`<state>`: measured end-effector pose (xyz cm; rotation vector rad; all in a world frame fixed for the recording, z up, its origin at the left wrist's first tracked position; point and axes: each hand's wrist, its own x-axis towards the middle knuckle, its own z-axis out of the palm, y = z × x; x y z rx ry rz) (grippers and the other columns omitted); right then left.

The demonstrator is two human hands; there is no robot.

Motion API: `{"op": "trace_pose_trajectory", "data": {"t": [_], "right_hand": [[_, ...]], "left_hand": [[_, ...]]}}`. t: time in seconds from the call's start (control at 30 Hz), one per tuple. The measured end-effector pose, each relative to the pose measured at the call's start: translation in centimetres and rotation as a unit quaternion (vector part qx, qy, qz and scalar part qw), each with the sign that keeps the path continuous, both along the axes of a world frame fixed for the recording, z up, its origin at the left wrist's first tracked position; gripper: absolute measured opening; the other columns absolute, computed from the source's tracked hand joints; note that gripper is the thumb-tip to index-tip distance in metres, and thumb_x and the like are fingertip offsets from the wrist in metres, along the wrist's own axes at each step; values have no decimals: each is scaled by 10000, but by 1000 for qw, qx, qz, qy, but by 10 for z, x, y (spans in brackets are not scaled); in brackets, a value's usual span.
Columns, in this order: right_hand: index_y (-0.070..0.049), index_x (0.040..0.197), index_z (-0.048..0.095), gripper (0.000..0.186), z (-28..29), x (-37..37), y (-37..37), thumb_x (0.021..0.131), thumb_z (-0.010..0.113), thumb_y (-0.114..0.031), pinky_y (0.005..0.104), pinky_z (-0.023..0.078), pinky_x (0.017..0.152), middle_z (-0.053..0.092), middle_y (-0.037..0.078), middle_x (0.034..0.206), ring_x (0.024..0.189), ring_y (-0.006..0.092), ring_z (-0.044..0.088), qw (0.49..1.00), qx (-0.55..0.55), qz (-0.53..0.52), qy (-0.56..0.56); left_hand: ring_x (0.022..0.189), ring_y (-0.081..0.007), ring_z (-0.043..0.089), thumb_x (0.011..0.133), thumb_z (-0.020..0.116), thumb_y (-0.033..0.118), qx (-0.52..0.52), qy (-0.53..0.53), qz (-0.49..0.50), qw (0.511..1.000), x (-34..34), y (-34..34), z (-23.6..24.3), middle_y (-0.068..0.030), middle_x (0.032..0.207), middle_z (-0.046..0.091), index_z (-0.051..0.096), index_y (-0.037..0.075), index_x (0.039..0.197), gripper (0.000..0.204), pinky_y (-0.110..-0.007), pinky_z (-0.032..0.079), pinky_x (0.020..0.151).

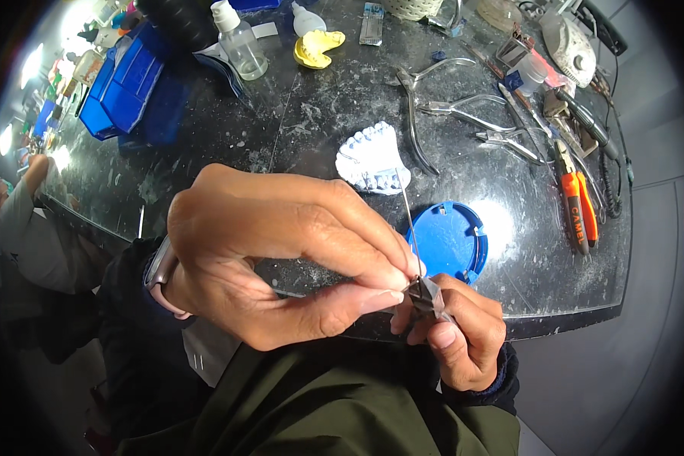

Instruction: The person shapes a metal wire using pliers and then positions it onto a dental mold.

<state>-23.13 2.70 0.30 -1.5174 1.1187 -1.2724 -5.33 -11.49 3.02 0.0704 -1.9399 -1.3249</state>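
Observation:
My left hand [270,235] is closed in a pinch, thumb and fingertips meeting at the lower part of a thin metal wire [407,209]. From there the wire rises past the edge of a white dental cast [371,158], which has a row of teeth along its rim. Wrapped in my right hand [470,327] are small metal pliers [428,297]; their jaws are at the wire's lower end, against my left fingertips. The pliers' handles are mostly hidden by my fingers. Just beyond my right hand, a round blue lid [442,242] lies on the dark bench.
Several metal pliers [463,114] lie beyond the cast, with orange-handled cutters [574,197] at the right. A yellow cast piece [318,49], a clear spray bottle [239,45] and a blue bin [121,83] stand farther back. Another person's arm [34,175] shows at the far left.

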Motion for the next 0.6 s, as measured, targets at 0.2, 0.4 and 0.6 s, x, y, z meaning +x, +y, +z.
{"op": "trace_pose_trajectory", "data": {"t": [0.2,0.4,0.6], "right_hand": [[74,765,562,161,-4,-1,2,879,578,-38,314,450,511,596,177,752,570,253,574,1000,-15,13,-18],[65,725,548,191,-8,-2,-2,882,579,-38,311,408,453,568,158,701,515,232,536,996,-36,60,-58],[68,726,549,189,-10,-3,-2,893,565,-21,313,381,444,538,135,667,495,219,498,991,-29,88,-96]], "left_hand": [[652,-233,678,740,709,-31,40,14,-48,998,-1,0,-5,-169,782,685,672,4,799,78,-320,498,564],[625,-231,668,764,722,-2,125,41,-81,988,-3,7,-7,-180,801,697,677,18,788,55,-310,473,575],[633,-232,669,784,712,14,132,46,-87,986,-3,7,-7,-171,784,698,683,27,774,33,-321,478,602]]}}
